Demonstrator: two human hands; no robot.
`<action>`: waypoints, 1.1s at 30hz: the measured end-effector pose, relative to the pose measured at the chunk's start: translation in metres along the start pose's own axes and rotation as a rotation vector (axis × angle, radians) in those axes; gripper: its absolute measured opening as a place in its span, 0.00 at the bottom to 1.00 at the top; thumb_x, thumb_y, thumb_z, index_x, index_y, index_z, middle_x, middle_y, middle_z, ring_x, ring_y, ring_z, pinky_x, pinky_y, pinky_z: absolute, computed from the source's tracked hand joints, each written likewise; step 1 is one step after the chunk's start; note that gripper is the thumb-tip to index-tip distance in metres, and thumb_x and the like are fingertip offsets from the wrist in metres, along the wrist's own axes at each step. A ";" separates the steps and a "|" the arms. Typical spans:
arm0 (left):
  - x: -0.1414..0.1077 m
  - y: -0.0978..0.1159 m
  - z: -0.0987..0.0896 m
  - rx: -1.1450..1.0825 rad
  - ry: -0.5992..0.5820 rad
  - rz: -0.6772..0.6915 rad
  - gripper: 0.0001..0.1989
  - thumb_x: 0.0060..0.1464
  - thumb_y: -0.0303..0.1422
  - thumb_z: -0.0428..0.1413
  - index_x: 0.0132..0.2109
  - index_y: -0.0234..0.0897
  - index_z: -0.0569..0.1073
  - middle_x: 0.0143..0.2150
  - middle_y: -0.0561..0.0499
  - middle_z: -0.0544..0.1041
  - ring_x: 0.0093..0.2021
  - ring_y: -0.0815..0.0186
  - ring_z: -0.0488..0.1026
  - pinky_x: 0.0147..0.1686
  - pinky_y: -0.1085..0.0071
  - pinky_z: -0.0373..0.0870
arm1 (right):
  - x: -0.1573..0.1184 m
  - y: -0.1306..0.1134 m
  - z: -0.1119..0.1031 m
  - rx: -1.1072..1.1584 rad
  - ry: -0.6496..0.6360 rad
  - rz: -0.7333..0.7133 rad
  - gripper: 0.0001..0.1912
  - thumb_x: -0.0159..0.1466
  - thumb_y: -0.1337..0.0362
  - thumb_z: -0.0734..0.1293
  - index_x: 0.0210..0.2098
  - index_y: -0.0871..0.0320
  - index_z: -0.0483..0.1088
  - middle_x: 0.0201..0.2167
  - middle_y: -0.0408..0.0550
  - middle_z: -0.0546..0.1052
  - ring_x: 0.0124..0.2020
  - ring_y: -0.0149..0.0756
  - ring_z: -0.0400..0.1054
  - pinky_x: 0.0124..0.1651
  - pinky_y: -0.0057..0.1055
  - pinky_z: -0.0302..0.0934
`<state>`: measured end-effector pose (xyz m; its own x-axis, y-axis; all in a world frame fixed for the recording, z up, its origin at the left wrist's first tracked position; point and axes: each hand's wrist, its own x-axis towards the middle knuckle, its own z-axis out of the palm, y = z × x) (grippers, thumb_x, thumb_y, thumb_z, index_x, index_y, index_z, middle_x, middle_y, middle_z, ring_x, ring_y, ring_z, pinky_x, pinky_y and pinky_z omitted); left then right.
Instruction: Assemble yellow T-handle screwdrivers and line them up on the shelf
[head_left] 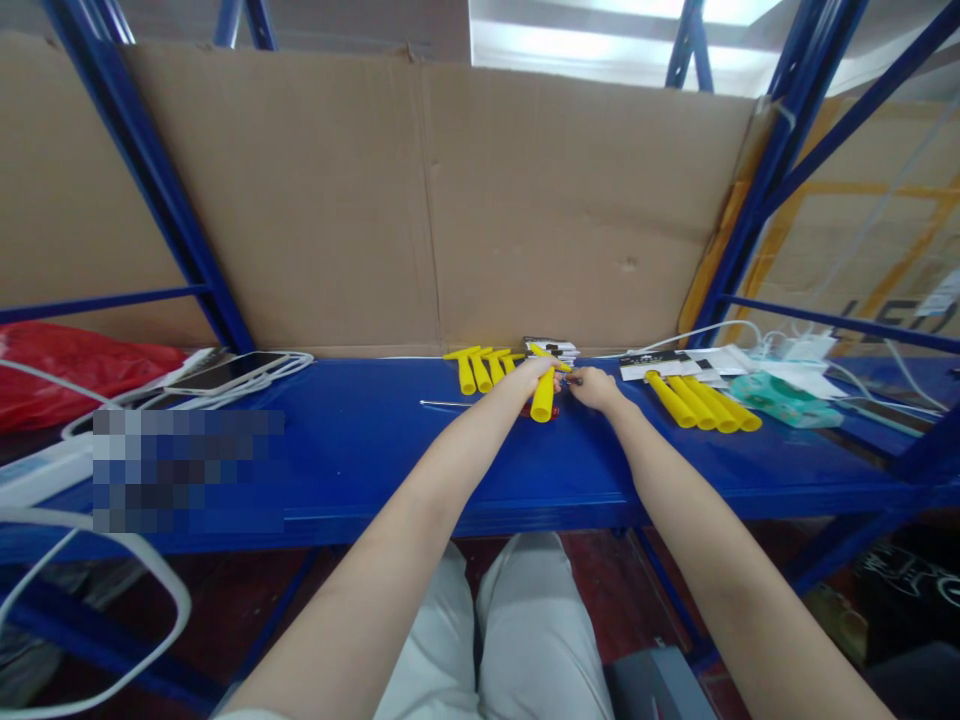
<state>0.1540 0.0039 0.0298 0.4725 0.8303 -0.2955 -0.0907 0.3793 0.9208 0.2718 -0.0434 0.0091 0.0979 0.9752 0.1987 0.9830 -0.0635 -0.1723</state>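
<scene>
My left hand point(537, 372) is closed around a yellow T-shaped plastic handle point(543, 398), whose round end points toward me. Close beside it, my right hand point(596, 388) has its fingers pinched by the handle's crosspiece; whatever they grip is too small to make out. Under the left hand lies a screwdriver point(447, 404), its thin metal shaft pointing left and a bit of red grip showing behind the yellow handle. Several similar yellow T-shaped handles point(480, 372) stand in a row left of my hands. To the right lie several yellow handles point(701, 405) side by side.
Black-and-white printed packets point(660, 362) lie at the back of the blue shelf point(360, 450). A green plastic wrapper point(787, 400) and white cables are at right. A phone point(229, 372) and red bag point(82, 370) sit left. Cardboard point(300, 200) closes off the back.
</scene>
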 end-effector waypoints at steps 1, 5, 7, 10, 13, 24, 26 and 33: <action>-0.005 0.003 -0.001 0.063 0.042 0.009 0.05 0.57 0.23 0.47 0.38 0.32 0.66 0.16 0.59 0.59 0.13 0.74 0.54 0.14 0.78 0.55 | 0.000 0.000 0.000 -0.007 -0.011 -0.009 0.22 0.61 0.67 0.58 0.52 0.52 0.73 0.54 0.52 0.73 0.55 0.49 0.65 0.55 0.48 0.57; -0.029 0.019 -0.015 0.266 0.141 0.159 0.04 0.58 0.25 0.48 0.38 0.32 0.67 0.15 0.59 0.60 0.13 0.75 0.56 0.15 0.79 0.56 | 0.002 -0.002 0.002 -0.045 -0.050 -0.061 0.24 0.59 0.71 0.57 0.50 0.50 0.74 0.55 0.49 0.72 0.58 0.49 0.62 0.57 0.52 0.54; -0.044 0.025 -0.026 0.392 0.149 0.246 0.03 0.57 0.25 0.49 0.37 0.33 0.68 0.15 0.59 0.61 0.13 0.75 0.57 0.15 0.78 0.55 | 0.002 -0.004 0.002 -0.061 -0.065 -0.085 0.24 0.59 0.71 0.57 0.49 0.49 0.75 0.56 0.48 0.72 0.59 0.48 0.61 0.58 0.53 0.53; -0.067 0.028 -0.044 0.625 0.134 0.334 0.03 0.56 0.24 0.50 0.35 0.33 0.68 0.15 0.58 0.62 0.12 0.74 0.59 0.15 0.77 0.56 | 0.003 -0.006 0.003 -0.093 -0.074 -0.102 0.24 0.60 0.71 0.56 0.49 0.50 0.75 0.56 0.48 0.72 0.59 0.48 0.61 0.58 0.53 0.53; -0.089 0.025 -0.063 0.781 0.151 0.349 0.04 0.56 0.25 0.52 0.33 0.32 0.69 0.14 0.58 0.62 0.12 0.75 0.60 0.16 0.77 0.57 | 0.002 -0.009 0.005 -0.115 -0.067 -0.110 0.23 0.60 0.70 0.56 0.49 0.52 0.74 0.56 0.50 0.71 0.59 0.48 0.60 0.57 0.51 0.54; -0.124 0.027 -0.140 0.897 0.425 0.267 0.10 0.57 0.25 0.50 0.46 0.30 0.71 0.18 0.54 0.69 0.15 0.72 0.64 0.15 0.78 0.56 | 0.001 -0.014 0.005 -0.102 -0.048 -0.131 0.23 0.61 0.72 0.54 0.47 0.55 0.75 0.56 0.52 0.71 0.59 0.48 0.60 0.56 0.53 0.55; -0.123 0.024 -0.153 0.917 0.465 0.251 0.09 0.56 0.24 0.50 0.43 0.30 0.72 0.19 0.52 0.71 0.16 0.69 0.67 0.16 0.77 0.57 | 0.002 -0.013 0.006 -0.086 -0.028 -0.144 0.23 0.62 0.72 0.54 0.46 0.55 0.76 0.55 0.52 0.72 0.59 0.47 0.61 0.56 0.51 0.57; -0.116 0.011 -0.173 1.021 0.441 0.227 0.09 0.51 0.19 0.51 0.39 0.29 0.72 0.27 0.49 0.76 0.19 0.70 0.71 0.16 0.78 0.58 | 0.001 -0.025 0.005 0.053 0.128 -0.292 0.20 0.61 0.73 0.56 0.43 0.59 0.77 0.48 0.52 0.77 0.52 0.37 0.68 0.55 0.32 0.59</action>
<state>-0.0534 -0.0178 0.0302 0.1680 0.9854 0.0265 0.7179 -0.1407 0.6818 0.2471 -0.0394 0.0092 -0.1646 0.9159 0.3661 0.9633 0.2290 -0.1398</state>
